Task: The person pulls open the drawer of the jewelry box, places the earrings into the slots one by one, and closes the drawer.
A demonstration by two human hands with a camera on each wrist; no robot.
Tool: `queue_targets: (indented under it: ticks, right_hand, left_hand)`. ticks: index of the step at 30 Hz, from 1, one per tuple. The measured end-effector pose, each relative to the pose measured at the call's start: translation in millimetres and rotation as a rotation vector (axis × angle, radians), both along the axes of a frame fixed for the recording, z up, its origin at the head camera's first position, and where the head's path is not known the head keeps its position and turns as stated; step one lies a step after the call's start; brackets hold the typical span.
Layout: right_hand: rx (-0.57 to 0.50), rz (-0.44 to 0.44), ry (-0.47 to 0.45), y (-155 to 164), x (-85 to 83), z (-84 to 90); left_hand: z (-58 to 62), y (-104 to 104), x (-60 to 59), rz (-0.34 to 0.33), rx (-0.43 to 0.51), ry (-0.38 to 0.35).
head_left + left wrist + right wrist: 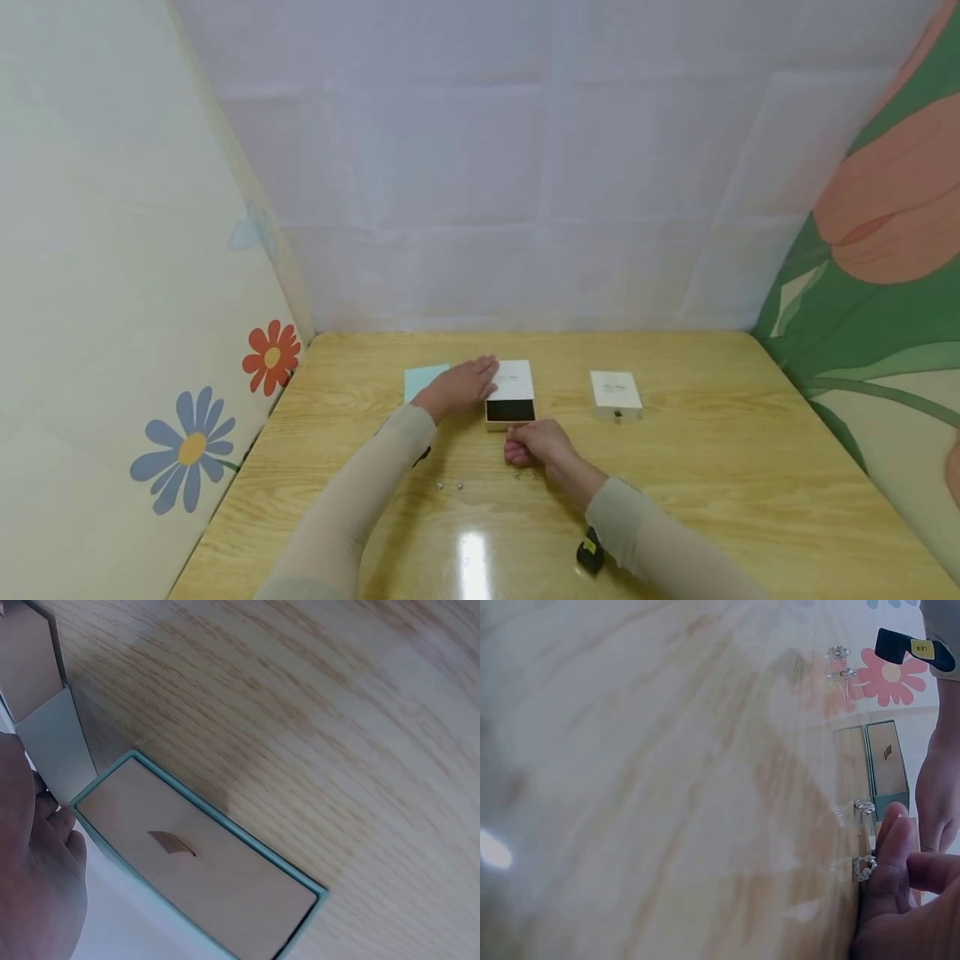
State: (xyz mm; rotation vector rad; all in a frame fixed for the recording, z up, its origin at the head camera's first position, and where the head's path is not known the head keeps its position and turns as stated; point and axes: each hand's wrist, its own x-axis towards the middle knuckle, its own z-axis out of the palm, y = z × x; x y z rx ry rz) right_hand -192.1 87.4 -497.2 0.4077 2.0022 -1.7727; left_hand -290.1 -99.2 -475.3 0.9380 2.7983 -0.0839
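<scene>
Crowding table's (675,500) middle: hands (459,385), open box (511,393)

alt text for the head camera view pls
Two hands work at a wooden table: the left hand rests on a small white box slid half open, the right hand curled just in front. A second white box sits to the right.

An open box (510,393) is set mid-table (712,467), with a tray (422,380) to its left and a closed box (615,393) well to its right. Two studs (449,485) are laid nearer the front edge, left of centre.
</scene>
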Motion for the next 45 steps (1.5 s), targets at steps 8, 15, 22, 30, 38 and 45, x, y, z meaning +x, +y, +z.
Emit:
queue_targets:
  ticks: [8,15,22,30,38,45]
  right_hand:
    - [-0.01,0.003,0.008,0.6,3.0,0.0]
    - [-0.01,0.005,0.007,0.3,4.7,-0.4]
    - [-0.049,-0.001,0.03,-0.4,6.0,-0.6]
    - [-0.053,-0.005,0.031,-1.2,8.0,-1.5]
    - [-0.043,-0.001,0.028,-0.6,8.1,-3.9]
    - [-0.046,0.018,0.029,1.6,8.3,-3.0]
  left_hand:
    - [-0.3,-0.6,0.4,0.0,0.011,-0.004]
    - [0.2,-0.7,-0.3,-0.014,0.012,0.003]
    - [-0.9,-1.6,-0.9,-0.015,0.025,0.01]
    - [-2.1,-1.0,-0.1,-0.014,0.026,0.005]
    - [-3.8,-3.0,-0.6,-0.034,0.011,0.019]
    - [-3.9,-3.8,-1.4,-0.045,0.022,0.025]
